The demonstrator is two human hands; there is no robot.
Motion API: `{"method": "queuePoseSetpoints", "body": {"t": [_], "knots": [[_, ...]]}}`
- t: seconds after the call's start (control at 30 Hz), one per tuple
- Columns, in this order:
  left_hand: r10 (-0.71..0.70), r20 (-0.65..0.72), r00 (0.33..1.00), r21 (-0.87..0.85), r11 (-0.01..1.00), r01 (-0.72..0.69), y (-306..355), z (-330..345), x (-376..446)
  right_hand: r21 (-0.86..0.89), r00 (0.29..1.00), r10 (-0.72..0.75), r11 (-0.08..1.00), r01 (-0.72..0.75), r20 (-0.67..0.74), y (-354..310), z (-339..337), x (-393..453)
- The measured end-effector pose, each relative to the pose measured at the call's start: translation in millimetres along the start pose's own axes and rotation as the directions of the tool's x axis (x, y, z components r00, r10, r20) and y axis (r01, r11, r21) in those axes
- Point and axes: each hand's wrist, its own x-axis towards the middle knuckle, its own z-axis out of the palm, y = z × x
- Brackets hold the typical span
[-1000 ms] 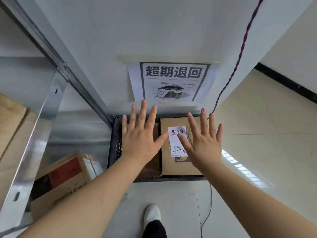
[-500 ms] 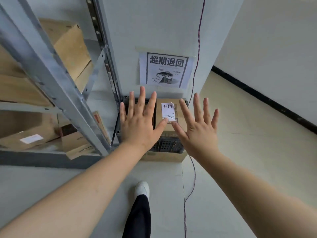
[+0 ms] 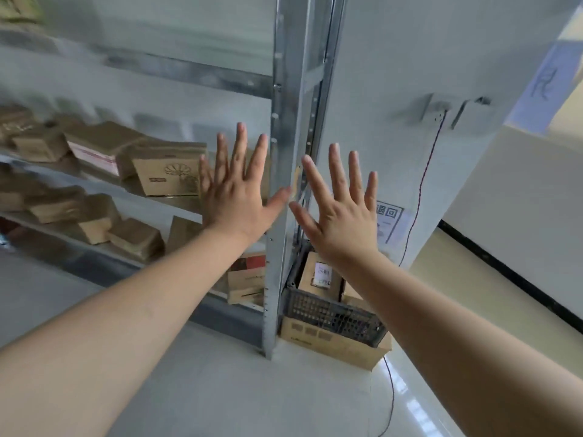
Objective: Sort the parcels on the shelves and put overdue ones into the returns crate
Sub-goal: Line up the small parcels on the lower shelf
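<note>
- Both hands are up in front of the camera, fingers straight and spread, backs facing me, holding nothing. The left hand [image 3: 235,190] sits in front of the shelves, the right hand [image 3: 342,209] just right of the metal upright [image 3: 285,171].
- The thumbs nearly meet across that upright.
- Shelf unit [image 3: 176,69] on the left has a bunch of cardboard parcels [image 3: 167,175] on two levels, pretty blurry.
- Down low, right of the upright, a dark mesh returns crate [image 3: 331,316] sits on a flat cardboard box [image 3: 334,345].
- Inside the crate is a labelled parcel [image 3: 320,274] with a white slip.
- A printed sign [image 3: 391,220] on the wall is half hidden behind the right hand, and a thin red cord [image 3: 424,178] runs down beside it.
</note>
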Motion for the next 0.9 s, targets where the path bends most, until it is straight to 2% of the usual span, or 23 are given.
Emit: {"method": "queuePoseSetpoints", "body": {"t": [0.17,0.2,0.5,0.7,0.9], "knots": [[-0.066,0.011,0.998,0.123,0.990,0.064,-82.9,-44.6,24.9,0.019,0.994,-0.100,0.995,0.101,-0.036,-71.4,-6.6,61.5],[-0.087,0.005,0.996,0.141,0.986,0.086,-116.8,-52.5,28.4,0.022,0.993,-0.117,0.993,0.118,-0.034,-99.9,0.0,79.0],[-0.077,0.045,0.996,0.233,0.970,0.064,-280.8,-72.4,54.3,0.057,0.987,-0.161,0.985,0.160,0.015,-247.2,64.6,163.6],[-0.109,0.072,0.991,0.251,0.964,0.088,-374.0,-53.7,63.6,0.032,0.985,-0.160,0.987,0.158,0.058,-305.8,105.6,190.1],[-0.126,0.048,0.991,0.194,0.974,0.114,-430.2,-33.6,76.2,0.046,0.978,-0.191,0.981,0.188,0.087,-343.4,142.9,220.6]]}}
